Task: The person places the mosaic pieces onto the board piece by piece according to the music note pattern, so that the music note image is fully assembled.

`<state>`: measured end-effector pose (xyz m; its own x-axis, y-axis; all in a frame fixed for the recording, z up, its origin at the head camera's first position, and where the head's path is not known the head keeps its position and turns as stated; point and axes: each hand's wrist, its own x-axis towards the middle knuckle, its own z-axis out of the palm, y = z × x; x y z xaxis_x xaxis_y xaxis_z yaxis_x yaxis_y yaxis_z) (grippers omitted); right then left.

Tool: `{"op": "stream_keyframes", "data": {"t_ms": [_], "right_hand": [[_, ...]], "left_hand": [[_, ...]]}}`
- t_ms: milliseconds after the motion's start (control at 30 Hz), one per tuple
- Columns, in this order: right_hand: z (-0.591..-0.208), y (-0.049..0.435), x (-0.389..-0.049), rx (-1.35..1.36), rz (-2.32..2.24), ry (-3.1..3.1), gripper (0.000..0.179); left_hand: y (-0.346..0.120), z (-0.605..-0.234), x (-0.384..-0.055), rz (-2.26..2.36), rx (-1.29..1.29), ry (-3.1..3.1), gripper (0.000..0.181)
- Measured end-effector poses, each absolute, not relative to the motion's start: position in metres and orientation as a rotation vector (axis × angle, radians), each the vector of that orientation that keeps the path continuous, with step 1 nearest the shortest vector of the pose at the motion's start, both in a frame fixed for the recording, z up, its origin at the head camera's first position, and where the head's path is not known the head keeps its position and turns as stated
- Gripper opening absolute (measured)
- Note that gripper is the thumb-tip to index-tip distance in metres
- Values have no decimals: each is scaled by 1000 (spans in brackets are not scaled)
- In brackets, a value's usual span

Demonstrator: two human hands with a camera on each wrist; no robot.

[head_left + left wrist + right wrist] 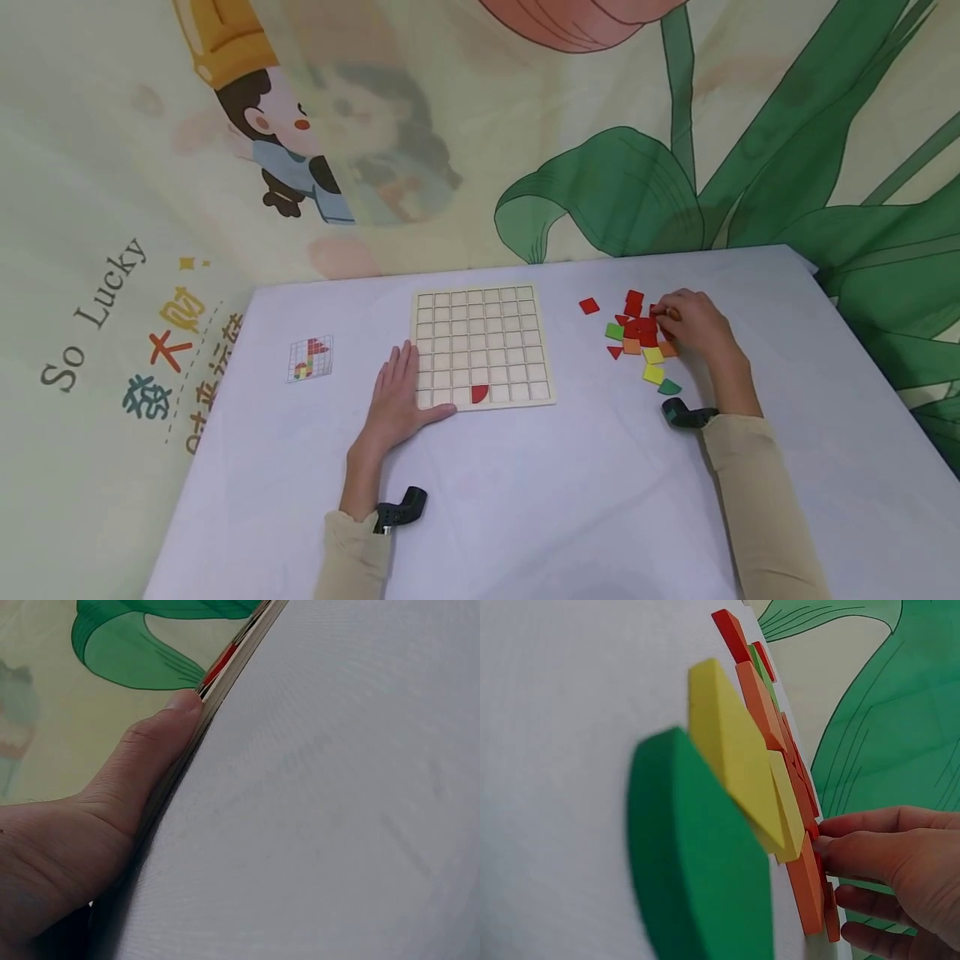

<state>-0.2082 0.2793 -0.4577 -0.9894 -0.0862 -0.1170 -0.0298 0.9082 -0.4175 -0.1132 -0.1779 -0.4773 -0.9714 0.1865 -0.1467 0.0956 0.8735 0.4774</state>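
- Rests the fingers of the left hand (393, 400) straight and loose along the left side of the grid board (480, 340), thumb against the near edge, presumably to prevent sliding on the surface (540, 500).
- Bends the fingers of the right hand (699, 322) at the right side of the pile of coloured pieces (640, 330), thumb and forefinger close together at its edge; cannot tell whether pinching a piece or only touching.
- Has that pile right of the board, seemingly for easy reach.
- Has one red quarter-round piece (479, 394) lying in a cell of the nearest row.
- Has a printed card (310, 358) left of the board, perhaps for seeing its pattern past the left hand.
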Motion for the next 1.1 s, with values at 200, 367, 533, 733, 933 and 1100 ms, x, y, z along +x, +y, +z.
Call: {"op": "stream_keyframes", "data": {"t_ms": [200, 367, 533, 733, 933, 1100], "right_hand": [[-461, 278, -208, -46, -667, 2908, 28], [-461, 279, -209, -56, -656, 2915, 27], [-458, 280, -212, -71, -664, 2910, 26], [-456, 282, -212, -65, -651, 2906, 27], [-457, 281, -213, -80, -741, 2935, 27], [-461, 281, -207, -28, -795, 2930, 30]], "left_hand": [[-181, -475, -117, 715, 231, 2869, 120], [-181, -475, -118, 723, 238, 2856, 120], [-179, -477, -118, 732, 237, 2877, 119], [-177, -477, -120, 741, 237, 2855, 120], [-179, -475, -120, 726, 225, 2877, 120], [-177, -476, -115, 727, 220, 2859, 121]]}}
